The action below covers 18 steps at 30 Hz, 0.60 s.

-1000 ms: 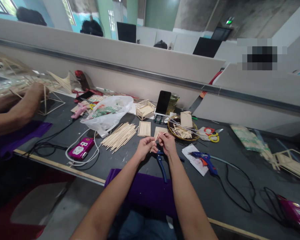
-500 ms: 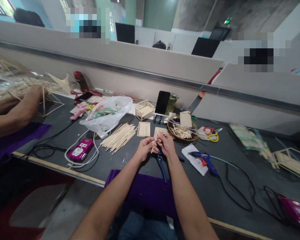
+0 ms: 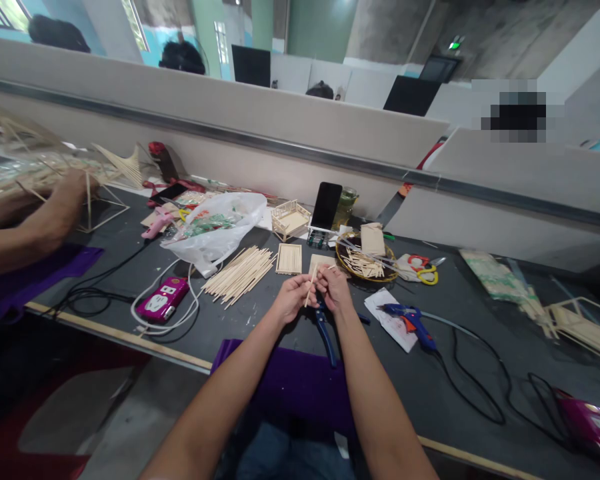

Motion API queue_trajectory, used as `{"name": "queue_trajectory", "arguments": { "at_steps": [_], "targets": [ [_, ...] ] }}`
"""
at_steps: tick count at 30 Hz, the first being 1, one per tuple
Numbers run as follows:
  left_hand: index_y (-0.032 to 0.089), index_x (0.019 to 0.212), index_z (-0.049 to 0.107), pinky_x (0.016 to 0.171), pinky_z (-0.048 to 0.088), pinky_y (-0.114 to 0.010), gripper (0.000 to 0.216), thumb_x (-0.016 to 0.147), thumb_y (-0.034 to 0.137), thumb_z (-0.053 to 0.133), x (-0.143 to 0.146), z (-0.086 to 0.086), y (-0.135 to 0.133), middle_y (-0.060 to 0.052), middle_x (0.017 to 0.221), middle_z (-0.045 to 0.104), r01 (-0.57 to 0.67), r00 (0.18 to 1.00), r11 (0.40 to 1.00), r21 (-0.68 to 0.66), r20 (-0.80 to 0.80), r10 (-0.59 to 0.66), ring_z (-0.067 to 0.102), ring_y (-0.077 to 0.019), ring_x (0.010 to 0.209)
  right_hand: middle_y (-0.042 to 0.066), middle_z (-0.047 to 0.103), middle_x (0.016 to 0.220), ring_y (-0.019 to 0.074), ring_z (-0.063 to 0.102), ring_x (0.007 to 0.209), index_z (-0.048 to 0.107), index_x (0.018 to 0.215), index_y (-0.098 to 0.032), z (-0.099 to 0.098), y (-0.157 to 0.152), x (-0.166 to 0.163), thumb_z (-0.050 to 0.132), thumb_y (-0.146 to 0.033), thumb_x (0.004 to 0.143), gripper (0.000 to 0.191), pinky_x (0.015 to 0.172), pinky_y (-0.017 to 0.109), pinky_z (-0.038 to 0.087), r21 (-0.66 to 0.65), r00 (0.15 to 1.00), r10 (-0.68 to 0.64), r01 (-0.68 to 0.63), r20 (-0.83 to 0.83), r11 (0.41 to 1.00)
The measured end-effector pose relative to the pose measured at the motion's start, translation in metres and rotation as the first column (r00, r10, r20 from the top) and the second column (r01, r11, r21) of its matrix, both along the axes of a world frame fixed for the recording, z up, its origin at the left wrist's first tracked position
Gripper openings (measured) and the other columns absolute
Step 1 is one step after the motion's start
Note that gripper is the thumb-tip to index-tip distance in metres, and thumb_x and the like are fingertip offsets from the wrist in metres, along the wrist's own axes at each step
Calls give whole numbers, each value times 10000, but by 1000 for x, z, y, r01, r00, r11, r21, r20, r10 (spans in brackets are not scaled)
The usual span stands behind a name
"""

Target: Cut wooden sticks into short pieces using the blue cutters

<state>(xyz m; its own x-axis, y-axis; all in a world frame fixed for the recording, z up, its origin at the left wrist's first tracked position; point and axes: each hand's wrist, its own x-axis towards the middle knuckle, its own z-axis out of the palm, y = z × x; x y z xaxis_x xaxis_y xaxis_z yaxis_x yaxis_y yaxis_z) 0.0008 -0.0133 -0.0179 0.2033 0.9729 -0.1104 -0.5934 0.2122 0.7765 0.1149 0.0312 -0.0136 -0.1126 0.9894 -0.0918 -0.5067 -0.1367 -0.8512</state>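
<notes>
My left hand (image 3: 291, 297) is closed with its fingertips pinching a thin wooden stick (image 3: 308, 297), held slanting over the table. Close beside it, my right hand (image 3: 335, 289) is also closed, and the pale tip of a second stick pokes out above its fingers. The two hands nearly touch, so the sticks' inner ends are partly hidden. Blue-handled pliers (image 3: 325, 337) lie under the hands. Just beyond are a small square board (image 3: 321, 261), partly covered by my fingers, and a little framed panel of sticks (image 3: 289, 258). A pile of loose sticks (image 3: 240, 275) lies to the left.
A basket (image 3: 393, 272) of short sticks and scissors (image 3: 427, 274) stand to the right, with a blue glue gun (image 3: 415, 322) on paper nearer. Behind are a phone (image 3: 327, 205) and a small wooden model (image 3: 290, 220). A co-worker's arm (image 3: 55, 217) works at left beside a corded purple power strip (image 3: 163, 299).
The view has shifted very slightly. Both hands keep their pinch on the sticks in nearly the same place, and the things on the table have not moved.
</notes>
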Motion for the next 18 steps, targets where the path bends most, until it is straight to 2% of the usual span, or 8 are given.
{"name": "queue_trajectory", "arguments": {
  "at_steps": [5,9,12,15,18],
  "targets": [
    [109,880,612,477,544,-240,361,622,276,804,-4,0,4,41,581,563,-56,991,997,-57,115,62,511,-63,410,-107,430,503,5,242,345,431,658,-199,8,0,6,679,-272,642,259,289,97,193,-5,997,-25,24,-77,1000],
    [113,856,607,467,531,-224,294,648,236,775,-3,-4,7,34,590,569,-138,982,982,-128,115,153,513,-62,417,-115,359,440,16,197,308,346,605,-214,17,-3,11,609,-365,746,334,267,109,149,36,999,-36,36,8,999],
    [120,831,602,463,512,-209,284,649,256,774,-2,-4,6,36,591,564,-171,974,973,-152,122,190,504,-54,414,-125,329,423,19,203,295,369,622,-217,29,-3,5,613,-440,766,360,272,118,158,94,991,-93,84,97,992],
    [126,818,600,482,503,-208,304,639,289,784,1,-3,4,38,591,557,-169,972,968,-184,130,194,499,-49,419,-105,437,487,17,290,319,473,689,-208,52,3,-16,667,-429,739,298,304,127,223,232,966,-135,83,219,969],
    [132,766,590,506,489,-209,329,583,288,815,1,-4,4,39,583,553,-190,961,960,-205,161,225,510,-55,453,-45,582,576,43,428,379,576,737,-193,80,20,-57,660,-407,751,230,331,148,279,392,917,-146,-13,372,920]
  ]
}}
